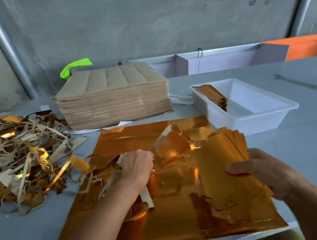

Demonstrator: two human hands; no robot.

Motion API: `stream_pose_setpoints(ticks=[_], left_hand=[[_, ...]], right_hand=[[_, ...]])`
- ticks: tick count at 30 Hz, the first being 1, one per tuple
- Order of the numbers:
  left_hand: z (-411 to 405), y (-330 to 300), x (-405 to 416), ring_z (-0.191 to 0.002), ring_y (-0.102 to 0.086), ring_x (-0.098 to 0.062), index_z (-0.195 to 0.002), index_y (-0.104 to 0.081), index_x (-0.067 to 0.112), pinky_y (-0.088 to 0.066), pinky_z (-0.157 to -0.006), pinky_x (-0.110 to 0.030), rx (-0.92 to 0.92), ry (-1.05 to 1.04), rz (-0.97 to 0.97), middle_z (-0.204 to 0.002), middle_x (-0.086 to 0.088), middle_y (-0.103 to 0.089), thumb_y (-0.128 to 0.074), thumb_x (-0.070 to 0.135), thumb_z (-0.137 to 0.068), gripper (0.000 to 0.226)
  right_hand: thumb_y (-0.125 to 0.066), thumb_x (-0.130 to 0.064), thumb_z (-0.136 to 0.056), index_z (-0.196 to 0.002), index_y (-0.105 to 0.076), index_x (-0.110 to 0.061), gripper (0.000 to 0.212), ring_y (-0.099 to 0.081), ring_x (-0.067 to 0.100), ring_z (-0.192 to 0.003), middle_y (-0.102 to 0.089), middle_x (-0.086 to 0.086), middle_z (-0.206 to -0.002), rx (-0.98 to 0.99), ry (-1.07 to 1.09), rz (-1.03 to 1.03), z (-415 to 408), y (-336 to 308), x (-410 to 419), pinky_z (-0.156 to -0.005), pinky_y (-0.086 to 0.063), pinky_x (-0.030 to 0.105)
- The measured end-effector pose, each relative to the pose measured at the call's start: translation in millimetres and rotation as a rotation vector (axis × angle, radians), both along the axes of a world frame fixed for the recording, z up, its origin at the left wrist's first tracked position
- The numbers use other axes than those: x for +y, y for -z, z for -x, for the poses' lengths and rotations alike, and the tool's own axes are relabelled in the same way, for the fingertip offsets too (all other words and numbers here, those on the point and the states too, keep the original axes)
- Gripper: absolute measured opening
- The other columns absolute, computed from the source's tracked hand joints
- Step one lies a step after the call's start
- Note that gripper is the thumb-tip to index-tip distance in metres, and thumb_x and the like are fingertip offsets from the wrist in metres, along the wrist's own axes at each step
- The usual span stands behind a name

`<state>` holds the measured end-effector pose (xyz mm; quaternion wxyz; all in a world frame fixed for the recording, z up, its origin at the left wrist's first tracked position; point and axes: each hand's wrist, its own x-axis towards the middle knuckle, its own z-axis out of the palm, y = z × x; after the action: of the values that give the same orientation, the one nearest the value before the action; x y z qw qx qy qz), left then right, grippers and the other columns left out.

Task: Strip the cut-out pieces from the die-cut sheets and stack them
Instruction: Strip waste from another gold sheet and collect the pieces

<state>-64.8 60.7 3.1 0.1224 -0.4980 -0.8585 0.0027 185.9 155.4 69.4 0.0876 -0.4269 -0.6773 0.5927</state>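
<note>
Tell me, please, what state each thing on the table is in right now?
Left hand: grips torn waste strips.
Right hand: holds gold cut-out pieces.
Gold sheet: flat, partly stripped.
White tray: holds one short stack.
Brown sheet stack: tall, untouched.
Scrap pile: loose, tangled.

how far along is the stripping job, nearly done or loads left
Loads left, by the look of it. Done: a short stack of gold pieces stands in the white tray, and a scrap pile has built up on the left. In hand: the left hand tears waste from the gold sheet while the right hand holds a bundle of stripped pieces. Left: the tall stack of sheets behind.
</note>
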Motion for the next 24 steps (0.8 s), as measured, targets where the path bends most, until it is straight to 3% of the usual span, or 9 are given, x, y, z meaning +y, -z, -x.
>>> stream_pose_setpoints(ticks=[5, 8, 12, 16, 20, 24], left_hand=[[14, 3, -2, -0.064, -0.056, -0.007, -0.087, -0.055, 0.019, -0.046, -0.057, -0.02, -0.007, -0.086, 0.001, -0.076, 0.001, -0.056, -0.048, 0.027, -0.098, 0.015], [15, 4, 0, -0.059, -0.052, -0.006, -0.085, -0.053, 0.018, -0.039, -0.05, -0.019, -0.016, -0.171, -0.002, -0.071, 0.001, -0.052, -0.05, 0.028, -0.096, 0.015], [23, 2, -2, -0.059, -0.054, -0.008, -0.1, -0.06, 0.013, -0.042, -0.047, -0.018, -0.092, -0.337, -0.006, -0.07, 0.001, -0.052, -0.051, 0.026, -0.095, 0.016], [32, -4, -4, -0.064, -0.055, -0.01, -0.103, -0.061, 0.014, -0.037, -0.048, -0.02, -0.21, -0.405, -0.048, -0.07, 0.003, -0.051, -0.055, 0.026, -0.094, 0.017], [35, -11, -4, -0.061, -0.056, -0.009, -0.096, -0.063, 0.014, -0.04, -0.051, -0.02, -0.557, -0.374, -0.165, -0.078, 0.001, -0.061, -0.053, 0.025, -0.095, 0.015], [27, -12, -3, -0.072, -0.058, -0.005, -0.092, -0.065, 0.018, -0.045, -0.057, -0.017, -0.529, -0.24, -0.195, -0.086, 0.008, -0.062, -0.054, 0.023, -0.094, 0.013]], right_hand=[[-0.062, -0.004, -0.086, -0.088, -0.059, -0.005, 0.003, -0.064, 0.046, -0.081, -0.066, 0.028, -0.092, -0.149, 0.201, -0.222, -27, -15, 20, -0.08, -0.051, 0.057], [-0.062, -0.006, -0.087, -0.086, -0.058, -0.009, 0.005, -0.064, 0.043, -0.077, -0.065, 0.025, -0.089, -0.134, 0.204, -0.224, -28, -19, 21, -0.07, -0.053, 0.05], [-0.063, -0.012, -0.088, -0.104, -0.051, -0.003, 0.022, -0.061, 0.046, -0.078, -0.06, 0.024, -0.09, -0.108, 0.35, -0.304, -24, -21, 22, -0.075, -0.052, 0.054], [-0.062, -0.011, -0.089, -0.101, -0.052, -0.005, 0.016, -0.062, 0.05, -0.08, -0.061, 0.025, -0.091, -0.062, 0.353, -0.282, -19, -23, 19, -0.077, -0.052, 0.06], [-0.061, -0.012, -0.089, -0.093, -0.049, -0.009, 0.013, -0.059, 0.034, -0.069, -0.058, 0.013, -0.082, -0.005, 0.392, -0.356, -4, -17, 10, -0.06, -0.05, 0.043], [-0.06, -0.011, -0.09, -0.085, -0.054, -0.01, 0.008, -0.065, 0.039, -0.073, -0.064, 0.021, -0.083, -0.027, 0.284, -0.404, 27, -3, -2, -0.068, -0.056, 0.051]])
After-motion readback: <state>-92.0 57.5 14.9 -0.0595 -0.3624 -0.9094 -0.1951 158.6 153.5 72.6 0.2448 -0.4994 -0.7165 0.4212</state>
